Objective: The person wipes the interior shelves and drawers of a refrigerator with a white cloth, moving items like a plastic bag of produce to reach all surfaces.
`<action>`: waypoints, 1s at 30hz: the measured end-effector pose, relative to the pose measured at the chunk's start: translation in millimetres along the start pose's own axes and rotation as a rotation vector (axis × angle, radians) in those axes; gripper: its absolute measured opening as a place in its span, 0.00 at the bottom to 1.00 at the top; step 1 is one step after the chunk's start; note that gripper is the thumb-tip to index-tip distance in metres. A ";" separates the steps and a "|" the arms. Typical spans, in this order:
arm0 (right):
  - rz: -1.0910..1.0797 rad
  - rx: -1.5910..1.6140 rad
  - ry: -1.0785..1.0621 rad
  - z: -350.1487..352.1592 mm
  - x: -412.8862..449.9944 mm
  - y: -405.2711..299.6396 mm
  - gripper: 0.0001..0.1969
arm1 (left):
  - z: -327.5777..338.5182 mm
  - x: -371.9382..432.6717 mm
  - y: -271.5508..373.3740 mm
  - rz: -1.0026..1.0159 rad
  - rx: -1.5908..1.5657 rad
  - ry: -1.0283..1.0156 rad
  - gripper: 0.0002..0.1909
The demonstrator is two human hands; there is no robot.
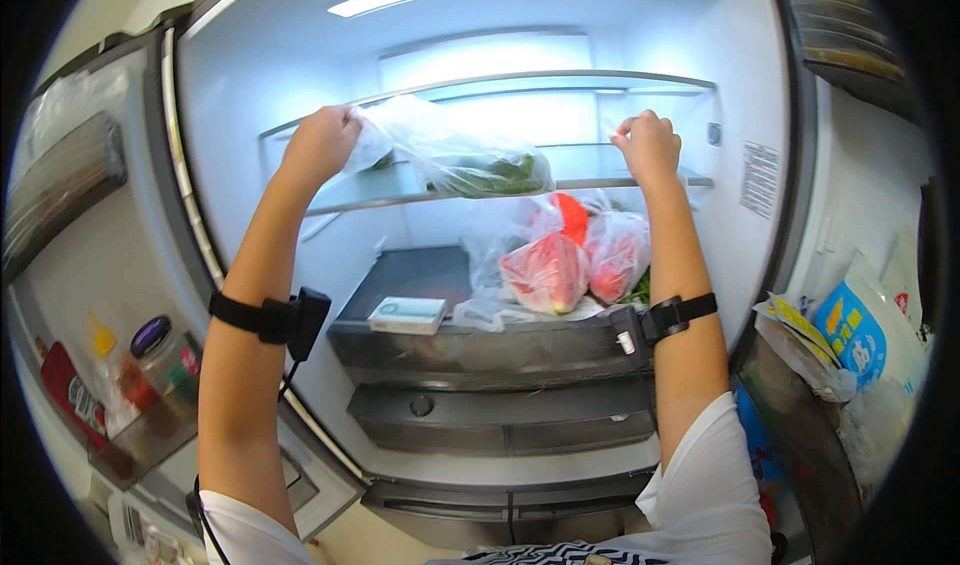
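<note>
My left hand (321,143) grips the gathered end of a clear plastic bag (427,134) at the front of a glass refrigerator shelf (360,194). Long green vegetables (499,175) show through the bag's right end; their exact kind is hard to tell. Across the shelf, to the right of the bag, my right hand (651,149) is raised with thumb and fingers pinched on a bit of translucent plastic (611,127). What that plastic belongs to is unclear. Both forearms wear black straps with small devices. A second glass shelf (540,77) runs above and behind the bag.
Below are bagged watermelon (547,272), another bag with reddish contents (616,257) and a small white-and-green box (407,315) atop a dark drawer (480,355). Open doors flank me, with jars (161,351) and bottles on the left, printed packets (855,325) on the right.
</note>
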State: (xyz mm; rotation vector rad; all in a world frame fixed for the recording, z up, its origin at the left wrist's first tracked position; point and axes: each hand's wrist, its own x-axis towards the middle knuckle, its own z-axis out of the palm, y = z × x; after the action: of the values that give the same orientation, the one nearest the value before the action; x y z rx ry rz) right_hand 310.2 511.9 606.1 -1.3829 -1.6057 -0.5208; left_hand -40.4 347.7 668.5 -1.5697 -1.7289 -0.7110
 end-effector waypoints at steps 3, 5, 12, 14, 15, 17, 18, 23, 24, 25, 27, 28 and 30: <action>-0.055 0.076 -0.271 -5.4 -1.2 -4.9 0.21 | -4.8 -7.2 5.3 -0.380 -0.988 -0.107 0.13; -0.300 0.541 -0.194 -14.3 -24.2 -53.1 0.38 | -20.0 -20.1 8.7 -0.463 -1.261 -0.044 0.12; -0.482 1.460 -0.425 -36.6 -190.0 -213.5 0.58 | -91.5 -59.4 26.8 -0.320 -1.201 -0.258 0.13; -0.361 1.692 -0.503 -30.4 -213.8 -223.6 0.52 | -105.3 -72.3 25.4 -0.336 -1.161 -0.289 0.13; -0.252 1.928 -0.647 -26.4 -222.5 -223.6 0.45 | -110.4 -79.9 19.6 -0.338 -1.138 -0.329 0.13; -0.128 2.174 -0.845 -24.1 -241.5 -230.4 0.38 | -114.8 -99.8 -8.5 -0.423 -1.075 -0.317 0.13; -0.017 2.253 -0.902 -31.8 -247.9 -223.9 0.34 | -111.0 -108.7 -20.0 -0.438 -1.131 -0.344 0.13; -0.104 2.037 -0.814 -64.8 -286.7 -228.8 0.29 | -127.8 -183.7 -61.1 -0.611 -1.215 -0.341 0.13; -0.101 2.020 -0.766 -71.3 -293.9 -229.2 0.29 | -130.9 -196.0 -68.8 -0.607 -1.198 -0.316 0.13; -0.098 1.984 -0.737 -83.2 -299.1 -229.0 0.29 | -135.1 -207.6 -75.5 -0.624 -1.207 -0.316 0.13; -0.124 1.939 -0.665 -102.8 -310.1 -228.1 0.28 | -145.6 -229.8 -83.5 -0.501 -1.304 -0.303 0.14; -0.085 1.952 -0.655 -110.7 -317.6 -228.8 0.28 | -153.6 -241.5 -85.1 -0.499 -1.312 -0.333 0.20; -0.040 1.930 -0.623 -134.0 -335.3 -232.9 0.28 | -179.6 -278.8 -77.7 -0.510 -1.165 -0.248 0.23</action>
State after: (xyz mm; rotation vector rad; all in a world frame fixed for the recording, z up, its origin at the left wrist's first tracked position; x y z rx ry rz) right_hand 123.1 160.0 445.6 0.0757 -1.5446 1.3270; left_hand -85.1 26.8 563.4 -1.9523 -2.0381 -2.1305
